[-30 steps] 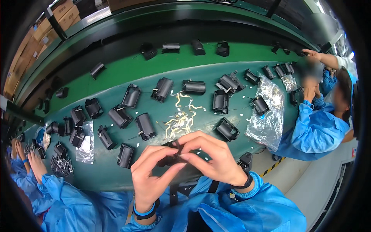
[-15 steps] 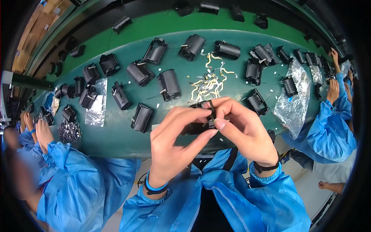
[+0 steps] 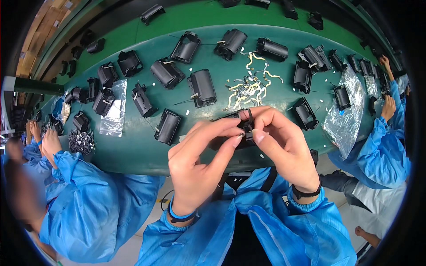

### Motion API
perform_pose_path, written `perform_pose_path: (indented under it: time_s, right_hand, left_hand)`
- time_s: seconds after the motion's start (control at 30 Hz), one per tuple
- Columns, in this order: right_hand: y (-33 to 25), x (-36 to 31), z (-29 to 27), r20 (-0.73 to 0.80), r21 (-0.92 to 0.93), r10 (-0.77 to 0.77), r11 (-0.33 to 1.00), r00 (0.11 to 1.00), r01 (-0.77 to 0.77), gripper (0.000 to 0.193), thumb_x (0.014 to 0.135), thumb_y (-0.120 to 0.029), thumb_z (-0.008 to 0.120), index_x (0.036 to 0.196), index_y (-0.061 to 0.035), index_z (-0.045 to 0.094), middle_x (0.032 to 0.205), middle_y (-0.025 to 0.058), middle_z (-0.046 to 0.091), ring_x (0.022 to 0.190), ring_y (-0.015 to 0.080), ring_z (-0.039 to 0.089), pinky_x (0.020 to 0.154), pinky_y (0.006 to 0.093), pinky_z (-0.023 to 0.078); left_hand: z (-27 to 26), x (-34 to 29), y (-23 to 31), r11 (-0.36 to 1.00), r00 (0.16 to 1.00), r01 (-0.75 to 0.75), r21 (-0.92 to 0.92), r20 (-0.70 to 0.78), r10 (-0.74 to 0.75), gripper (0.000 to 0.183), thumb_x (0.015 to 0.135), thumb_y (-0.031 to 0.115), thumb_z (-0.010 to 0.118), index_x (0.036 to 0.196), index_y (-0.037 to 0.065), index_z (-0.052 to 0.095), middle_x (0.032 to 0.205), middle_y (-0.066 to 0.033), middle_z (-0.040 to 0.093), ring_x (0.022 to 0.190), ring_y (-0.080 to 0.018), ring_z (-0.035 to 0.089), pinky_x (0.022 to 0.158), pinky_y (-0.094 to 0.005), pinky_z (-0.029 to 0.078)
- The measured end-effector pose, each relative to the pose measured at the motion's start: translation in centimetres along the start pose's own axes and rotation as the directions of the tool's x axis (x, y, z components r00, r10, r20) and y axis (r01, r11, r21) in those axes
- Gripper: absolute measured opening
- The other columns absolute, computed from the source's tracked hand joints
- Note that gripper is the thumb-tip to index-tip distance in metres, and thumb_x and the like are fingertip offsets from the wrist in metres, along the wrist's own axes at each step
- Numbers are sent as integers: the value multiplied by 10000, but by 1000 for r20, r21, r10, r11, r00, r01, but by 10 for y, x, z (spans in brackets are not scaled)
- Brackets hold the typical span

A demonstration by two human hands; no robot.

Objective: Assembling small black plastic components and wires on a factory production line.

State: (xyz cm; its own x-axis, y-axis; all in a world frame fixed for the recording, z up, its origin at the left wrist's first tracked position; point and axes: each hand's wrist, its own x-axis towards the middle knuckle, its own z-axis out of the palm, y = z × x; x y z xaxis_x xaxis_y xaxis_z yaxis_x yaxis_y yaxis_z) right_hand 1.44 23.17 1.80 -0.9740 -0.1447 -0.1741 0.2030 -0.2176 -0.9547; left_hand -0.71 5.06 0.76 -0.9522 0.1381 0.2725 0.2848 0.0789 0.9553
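Observation:
Both of my hands meet at the table's front edge around a black plastic housing, mostly hidden by my fingers. My right hand grips it, thumb in front and index finger curled over the top. The thumb and fingertips of my left hand pinch together against the housing's left side, on something too small to make out. Just beyond my fingers lies a loose pile of pale yellow ribbon cables. A larger black housing with a thin wire rests to the left of that pile.
More black housings are spread over the green table. A clear plastic bag lies at the right, a flat one at the left beside a heap of small dark parts. People in blue smocks sit on both sides.
My left thumb and fingertips have drawn together into a pinch beside the black housing. The view has tilted slightly, so the table's things appear higher and further right.

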Motion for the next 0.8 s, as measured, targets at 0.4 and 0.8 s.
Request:
perform_pose_path:
  time_s: [0.4,0.8]
  right_hand:
    - [10,-1,17,-44,19,-175,984,983,176,114,964,99,572,1066,54,591,1322,148,539,1170,171,588,982,335,533]
    - [19,4,20,97,-595,-702,528,706,606,426,794,-27,812,1173,71,643,1322,311,583,1037,349,704,902,410,577]
  left_hand:
    - [1,-3,-4,1000,996,-14,8,-92,15,191,790,-113,768,969,-46,755,941,-133,751,886,-235,687,800,-323,525]
    - [15,-12,1,981,964,-9,-191,-263,-42,224,866,-153,682,1080,-89,703,1035,-165,711,930,-190,675,810,-289,554]
